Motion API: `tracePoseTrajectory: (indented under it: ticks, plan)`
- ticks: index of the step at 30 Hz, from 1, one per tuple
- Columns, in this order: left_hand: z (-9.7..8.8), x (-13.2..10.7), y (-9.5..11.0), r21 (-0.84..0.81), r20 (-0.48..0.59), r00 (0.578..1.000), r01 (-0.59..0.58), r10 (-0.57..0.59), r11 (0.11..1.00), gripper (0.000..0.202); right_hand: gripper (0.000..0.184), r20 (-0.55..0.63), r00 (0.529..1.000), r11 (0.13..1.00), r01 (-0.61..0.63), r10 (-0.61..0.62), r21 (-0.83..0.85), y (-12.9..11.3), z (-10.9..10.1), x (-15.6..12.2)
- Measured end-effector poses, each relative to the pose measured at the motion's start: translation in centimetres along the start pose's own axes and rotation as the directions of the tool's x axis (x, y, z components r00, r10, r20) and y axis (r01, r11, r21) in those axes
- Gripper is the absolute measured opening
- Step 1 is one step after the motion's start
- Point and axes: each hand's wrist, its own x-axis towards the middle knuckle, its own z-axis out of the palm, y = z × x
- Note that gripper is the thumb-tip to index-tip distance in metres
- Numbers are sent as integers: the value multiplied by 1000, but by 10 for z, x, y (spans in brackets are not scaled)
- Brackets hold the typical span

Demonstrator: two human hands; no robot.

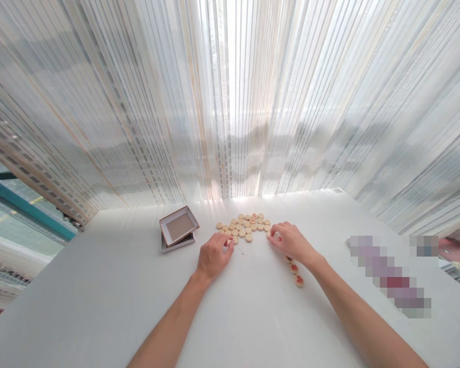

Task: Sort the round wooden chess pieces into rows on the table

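- Discs (249, 238), six o'clock from the view's centre: pale cream, mostly with plain faces; a couple toward the group's twelve o'clock edge bear red characters.
- Row (299, 280), five o'clock: cream pieces, the lowest two marked in red, the one above in a dark colour.
- Box (179, 225), eight o'clock: white inner walls, brown rim, grey-brown floor.
- Table (130, 301), seven o'clock: plain white.
- Curtain (230, 102), twelve o'clock: translucent whitish-grey, striped, with tan lines and dark dashes.
- Beam (30, 206), nine o'clock: teal.
- Blurred strip (387, 276), four o'clock: mauve-grey with dark red.
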Motion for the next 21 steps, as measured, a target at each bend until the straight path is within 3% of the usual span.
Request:
tracePoseTrajectory:
  ticks: [6,11,21]
  plan:
    - [-2,0,2,-55,52,999,13,-10,998,12,20,2,1000,1000,-1,1,-2,6,-3,15]
    - [-2,-1,3,-83,89,995,41,-33,996,13,20,50,997,998,61,-62,29,14,-6,51]
    - [-4,-1,3,-132,102,993,66,-53,989,15,19,199,973,993,115,-120,41,18,20,122]
